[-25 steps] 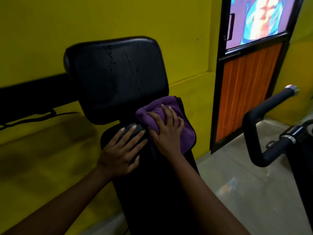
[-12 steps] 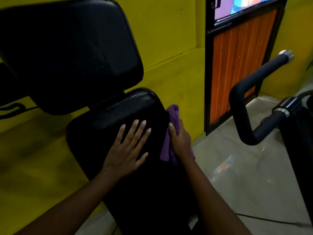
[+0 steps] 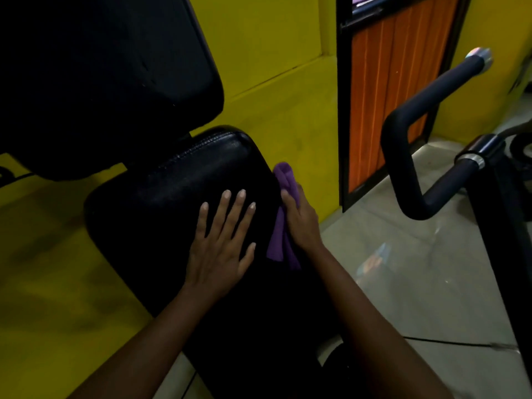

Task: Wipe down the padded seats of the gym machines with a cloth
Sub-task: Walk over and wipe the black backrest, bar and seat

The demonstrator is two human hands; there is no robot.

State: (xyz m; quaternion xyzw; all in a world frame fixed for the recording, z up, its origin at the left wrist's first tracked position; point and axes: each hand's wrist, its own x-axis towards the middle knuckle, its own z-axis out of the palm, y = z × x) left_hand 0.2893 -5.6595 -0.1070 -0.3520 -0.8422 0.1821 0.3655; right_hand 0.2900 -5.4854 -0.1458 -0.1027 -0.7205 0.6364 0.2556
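A black padded seat [image 3: 161,197] fills the middle of the view, with a black padded backrest [image 3: 109,76] rising behind it at upper left. My left hand [image 3: 221,246] lies flat on the seat top, fingers spread and straight. My right hand [image 3: 302,223] holds a purple cloth [image 3: 283,197] against the seat's right side edge. Part of the cloth hangs below my hand; my fingers wrap over the cloth and are mostly hidden behind the edge.
A yellow wall [image 3: 273,53] stands behind the machine. An orange-panelled door [image 3: 394,90] in a black frame is at upper right. A black curved handlebar [image 3: 417,133] of another machine rises on the right over the grey floor [image 3: 417,269].
The cloth went from the seat's top rear, near the backrest, down to the right side edge. My left hand slid back along the seat top. The view has tilted down and closer.
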